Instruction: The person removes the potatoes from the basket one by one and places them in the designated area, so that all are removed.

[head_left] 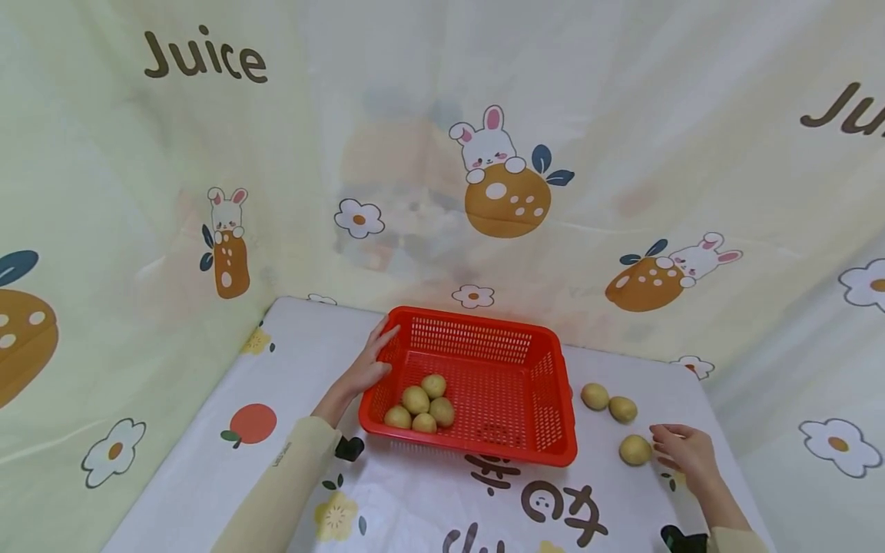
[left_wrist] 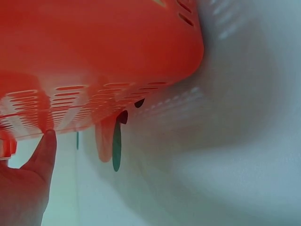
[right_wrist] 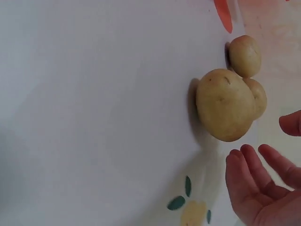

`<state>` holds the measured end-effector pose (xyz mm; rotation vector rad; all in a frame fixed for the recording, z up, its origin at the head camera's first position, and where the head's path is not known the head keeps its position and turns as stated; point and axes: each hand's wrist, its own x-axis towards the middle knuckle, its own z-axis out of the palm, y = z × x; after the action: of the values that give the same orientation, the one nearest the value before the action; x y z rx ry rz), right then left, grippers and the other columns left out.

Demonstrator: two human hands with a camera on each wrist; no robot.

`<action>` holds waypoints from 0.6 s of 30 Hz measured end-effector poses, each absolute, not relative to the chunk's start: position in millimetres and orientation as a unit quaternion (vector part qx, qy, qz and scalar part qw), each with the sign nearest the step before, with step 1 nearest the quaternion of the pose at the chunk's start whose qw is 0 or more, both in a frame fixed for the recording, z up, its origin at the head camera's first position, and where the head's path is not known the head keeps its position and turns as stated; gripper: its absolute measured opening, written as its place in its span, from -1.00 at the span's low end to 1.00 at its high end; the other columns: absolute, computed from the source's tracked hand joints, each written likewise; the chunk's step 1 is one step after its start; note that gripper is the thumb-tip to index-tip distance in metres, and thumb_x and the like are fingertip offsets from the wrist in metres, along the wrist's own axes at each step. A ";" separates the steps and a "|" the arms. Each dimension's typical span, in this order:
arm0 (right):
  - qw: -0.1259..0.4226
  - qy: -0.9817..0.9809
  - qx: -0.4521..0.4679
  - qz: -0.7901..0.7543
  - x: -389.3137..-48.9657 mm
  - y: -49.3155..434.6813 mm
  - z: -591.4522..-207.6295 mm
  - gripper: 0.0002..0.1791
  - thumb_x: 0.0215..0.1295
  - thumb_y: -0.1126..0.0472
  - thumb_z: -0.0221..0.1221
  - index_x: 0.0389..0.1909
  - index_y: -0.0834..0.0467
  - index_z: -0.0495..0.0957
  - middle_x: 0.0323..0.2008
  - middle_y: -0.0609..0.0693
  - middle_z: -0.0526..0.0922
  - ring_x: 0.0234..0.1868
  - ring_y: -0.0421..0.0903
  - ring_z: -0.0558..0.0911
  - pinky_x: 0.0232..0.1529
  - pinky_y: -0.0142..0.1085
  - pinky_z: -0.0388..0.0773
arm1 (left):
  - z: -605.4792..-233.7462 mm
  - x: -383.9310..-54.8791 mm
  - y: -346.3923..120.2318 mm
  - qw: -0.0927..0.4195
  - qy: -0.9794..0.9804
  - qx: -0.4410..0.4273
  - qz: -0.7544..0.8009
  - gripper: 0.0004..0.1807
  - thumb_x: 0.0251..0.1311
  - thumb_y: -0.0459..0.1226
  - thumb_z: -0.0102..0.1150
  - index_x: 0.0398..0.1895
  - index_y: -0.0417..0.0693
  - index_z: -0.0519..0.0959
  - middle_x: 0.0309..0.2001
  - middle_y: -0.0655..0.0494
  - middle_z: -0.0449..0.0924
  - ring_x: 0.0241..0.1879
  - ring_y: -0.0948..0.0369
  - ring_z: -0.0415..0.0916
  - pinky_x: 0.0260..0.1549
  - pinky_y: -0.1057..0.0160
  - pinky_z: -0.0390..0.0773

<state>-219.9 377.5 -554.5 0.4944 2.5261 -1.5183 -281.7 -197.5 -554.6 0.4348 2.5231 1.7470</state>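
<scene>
My left hand [head_left: 366,370] rests against the left rim of a red plastic basket [head_left: 477,449], fingers extended and thumb spread. The left wrist view shows a digit [left_wrist: 46,143] touching the slotted basket wall [left_wrist: 94,56] from outside. Several potatoes [head_left: 415,400] lie together in the basket's near left corner. On the right, my right hand [head_left: 686,452] hovers just beside a potato [head_left: 634,450], with loosely bent fingers and nothing held. In the right wrist view, its fingertips [right_wrist: 235,154] are apart from that potato [right_wrist: 225,104], with the thumb spread away.
Two more potatoes, one [head_left: 594,396] touching the other [head_left: 623,409], lie right of the basket. A white printed cloth [head_left: 408,507] covers the table. Curtains [head_left: 415,92] with rabbit and fruit prints hang behind and at both sides.
</scene>
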 end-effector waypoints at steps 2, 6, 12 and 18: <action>0.060 0.871 0.148 -0.464 -223.2 378.0 -556.6 -0.38 0.39 0.07 0.12 0.13 0.59 0.35 -0.28 0.22 0.69 -0.36 -0.15 0.65 -0.34 -0.28 0.67 | -554.5 -281.6 -197.5 0.024 0.814 0.137 0.564 -0.12 -0.01 -0.58 -0.10 0.53 -0.22 0.08 0.59 0.00 -0.40 0.53 -0.08 -0.36 0.32 -0.24 0.16; 0.054 0.902 0.123 -0.411 -233.7 372.2 -553.1 -0.35 0.41 0.00 0.07 0.16 0.55 0.35 -0.14 0.41 0.62 -0.26 0.05 0.64 -0.37 -0.32 0.65 | -553.8 -281.3 -199.2 0.024 0.814 0.135 0.564 -0.12 0.00 -0.57 -0.10 0.53 -0.20 0.08 0.59 0.02 -0.40 0.52 -0.10 -0.34 0.27 -0.23 0.25; 0.074 0.881 0.101 -0.456 -244.1 350.7 -528.9 -0.31 0.45 -0.05 0.04 0.24 0.50 0.30 0.03 0.40 0.58 -0.14 0.02 0.69 -0.24 -0.30 0.67 | -548.6 -276.1 -199.9 0.029 0.811 0.139 0.567 -0.12 -0.01 -0.59 -0.09 0.53 -0.24 0.06 0.59 -0.02 -0.41 0.52 -0.10 -0.36 0.30 -0.23 0.21; 0.127 0.821 0.057 -0.554 -256.2 330.4 -509.8 -0.28 0.49 -0.06 0.00 0.34 0.47 0.21 0.05 0.21 0.65 -0.10 -0.14 0.72 -0.06 -0.18 0.64 | -554.1 -278.7 -198.8 0.024 0.812 0.141 0.566 -0.11 -0.01 -0.58 -0.10 0.53 -0.21 0.07 0.59 0.04 -0.40 0.52 -0.08 -0.34 0.26 -0.21 0.28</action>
<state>-256.2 330.4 -509.8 0.1673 2.3888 -1.6119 -278.7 -198.8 -554.1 0.4357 2.5125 1.7527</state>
